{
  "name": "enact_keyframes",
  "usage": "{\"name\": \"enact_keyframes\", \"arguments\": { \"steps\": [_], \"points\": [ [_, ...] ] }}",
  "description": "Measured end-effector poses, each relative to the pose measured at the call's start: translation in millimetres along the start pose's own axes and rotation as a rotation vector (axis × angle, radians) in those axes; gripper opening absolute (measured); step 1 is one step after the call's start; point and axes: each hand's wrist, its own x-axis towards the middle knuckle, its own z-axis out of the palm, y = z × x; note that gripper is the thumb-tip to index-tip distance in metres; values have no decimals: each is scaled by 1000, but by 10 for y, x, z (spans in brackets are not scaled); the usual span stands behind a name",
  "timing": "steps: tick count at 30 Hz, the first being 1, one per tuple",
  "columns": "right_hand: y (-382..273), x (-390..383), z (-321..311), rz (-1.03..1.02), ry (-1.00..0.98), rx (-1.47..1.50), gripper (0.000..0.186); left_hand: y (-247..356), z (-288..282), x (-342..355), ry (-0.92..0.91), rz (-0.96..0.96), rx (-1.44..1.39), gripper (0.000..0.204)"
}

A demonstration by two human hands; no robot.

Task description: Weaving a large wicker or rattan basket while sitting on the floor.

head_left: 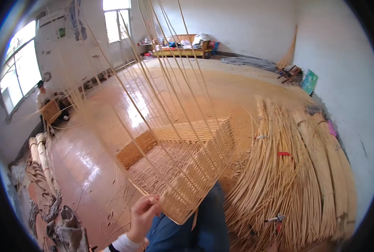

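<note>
A half-woven wicker basket rests tilted on my blue-trousered lap. Its walls are low, and long bare upright rods fan out far above them. The bottom is of thicker, darker, twisted weave. My left hand is closed at the basket's near left corner, fingertips pinching a pale wicker rod where it meets the wall. This rod slants up and left, blurred higher up. My right hand does not show.
Bundles of wicker rods lie at the right, with pruning shears on them. More bundles and a grey cloth lie at the left. Another person sits under the left window. A cluttered bench stands far back.
</note>
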Motion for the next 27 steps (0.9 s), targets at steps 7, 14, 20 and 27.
{"name": "enact_keyframes", "arguments": {
  "steps": [7, 14, 20, 27],
  "points": [
    [-56, 81, 259, 15, 86, -145, 38, -493, 296, -103, -71, 80, 137, 19],
    [-190, 143, 329, 48, 119, -326, 43, -223, 180, 115, -282, 151, 530, 32],
    [-3505, 875, -281, -329, -61, 523, 34, 237, 691, 704, -62, 143, -292, 52],
    [-6390, 601, -622, -739, -686, 1036, 37, 90, 579, 1053, -212, -44, -183, 48]
  ]
}}
